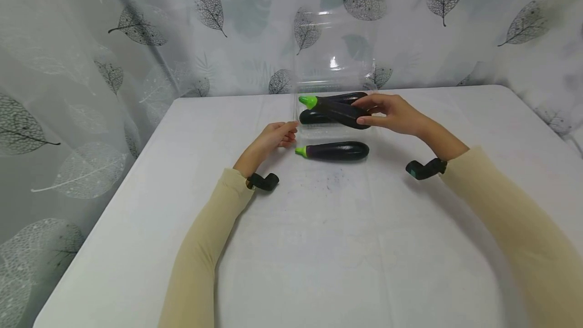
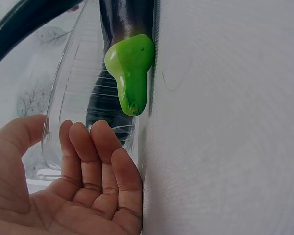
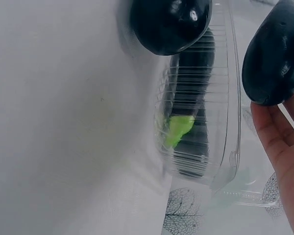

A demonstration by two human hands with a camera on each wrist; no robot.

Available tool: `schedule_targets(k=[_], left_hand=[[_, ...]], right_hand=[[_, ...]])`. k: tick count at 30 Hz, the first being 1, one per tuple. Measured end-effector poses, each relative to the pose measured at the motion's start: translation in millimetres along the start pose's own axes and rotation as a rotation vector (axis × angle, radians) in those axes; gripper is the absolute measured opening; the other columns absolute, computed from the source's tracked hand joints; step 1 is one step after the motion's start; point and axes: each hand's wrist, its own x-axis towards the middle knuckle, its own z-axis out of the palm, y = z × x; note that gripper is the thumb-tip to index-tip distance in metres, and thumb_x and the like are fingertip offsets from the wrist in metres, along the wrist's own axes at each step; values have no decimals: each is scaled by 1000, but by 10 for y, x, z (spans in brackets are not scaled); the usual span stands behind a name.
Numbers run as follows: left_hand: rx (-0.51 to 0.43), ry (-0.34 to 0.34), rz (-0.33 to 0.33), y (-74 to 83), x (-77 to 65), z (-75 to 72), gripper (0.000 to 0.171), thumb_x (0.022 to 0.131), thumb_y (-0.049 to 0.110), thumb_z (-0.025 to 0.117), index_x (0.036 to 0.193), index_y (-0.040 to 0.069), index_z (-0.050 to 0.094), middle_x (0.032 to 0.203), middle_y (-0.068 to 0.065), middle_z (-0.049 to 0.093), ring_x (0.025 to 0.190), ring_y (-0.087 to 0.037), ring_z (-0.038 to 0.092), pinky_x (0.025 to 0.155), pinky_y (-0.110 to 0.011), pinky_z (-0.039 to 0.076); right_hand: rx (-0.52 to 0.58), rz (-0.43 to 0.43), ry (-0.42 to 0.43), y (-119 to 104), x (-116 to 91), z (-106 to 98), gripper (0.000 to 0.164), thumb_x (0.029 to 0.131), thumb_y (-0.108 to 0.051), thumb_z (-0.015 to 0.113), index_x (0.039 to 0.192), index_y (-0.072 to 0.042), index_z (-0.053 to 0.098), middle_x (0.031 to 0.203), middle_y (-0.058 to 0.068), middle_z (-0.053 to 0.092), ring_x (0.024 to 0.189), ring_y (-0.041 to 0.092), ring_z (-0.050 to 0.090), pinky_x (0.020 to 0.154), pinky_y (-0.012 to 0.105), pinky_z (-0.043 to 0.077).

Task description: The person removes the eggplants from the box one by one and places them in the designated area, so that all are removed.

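In the head view the right hand (image 1: 395, 114) grips the blunt end of one eggplant (image 1: 339, 112) above the clear box (image 1: 330, 131), where two more eggplants (image 1: 311, 117) lie, while the left hand (image 1: 272, 140) is at the box's near left corner, beside a loose eggplant (image 1: 339, 151) on the table (image 1: 319, 247). The left wrist view shows four loosely bent fingers, thumb spread well apart at the box's rim, contact unclear. In the right wrist view, fingers and thumb curl round the held eggplant, partly cropped.

The eggplants (image 1: 339, 151) are glossy purple-black, their stems (image 1: 301, 151) bright green; box (image 3: 219, 142) clear; table (image 1: 319, 247) white; sleeves (image 1: 200, 252) plain beige; curtain (image 1: 255, 59) pale grey, dark leaf-patterned.
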Motion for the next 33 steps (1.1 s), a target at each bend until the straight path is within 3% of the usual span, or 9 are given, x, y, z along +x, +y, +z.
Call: schedule_targets(k=[5,12,14,25,33], left_hand=[[-10,0,3,-2,4,5,40,99,32,57,112,-7,58,81,1,56,72,-8,57,66,-18,48],[0,-1,-1,1,6,0,41,99,32,57,112,-7,58,82,1,55,73,-8,56,67,-18,48],[4,-3,-4,4,7,-1,42,99,33,57,113,-7,58,82,1,55,73,-8,56,67,-19,48],[4,-5,0,-1,13,-1,38,101,27,51,114,-8,57,83,-1,56,73,-8,56,67,-18,47],[23,5,-13,13,-4,-4,38,101,32,53,109,-5,58,85,-1,57,74,-9,56,68,-19,47]], right_hand=[[-4,-3,-12,-24,-44,5,40,89,-6,71,127,2,60,122,17,61,101,-8,56,91,12,45],[-19,18,-40,-73,-105,30,42,88,-6,72,128,1,59,122,16,60,112,25,60,95,17,46],[-24,21,-48,-80,-118,44,42,88,-7,72,128,1,59,122,15,61,113,29,59,97,21,47],[-28,10,-91,-97,-189,136,43,87,-8,74,127,-2,60,125,13,60,112,26,57,93,12,42],[-34,-38,-103,-92,-238,173,43,86,-8,75,126,-3,62,121,9,63,107,18,56,94,17,44]])
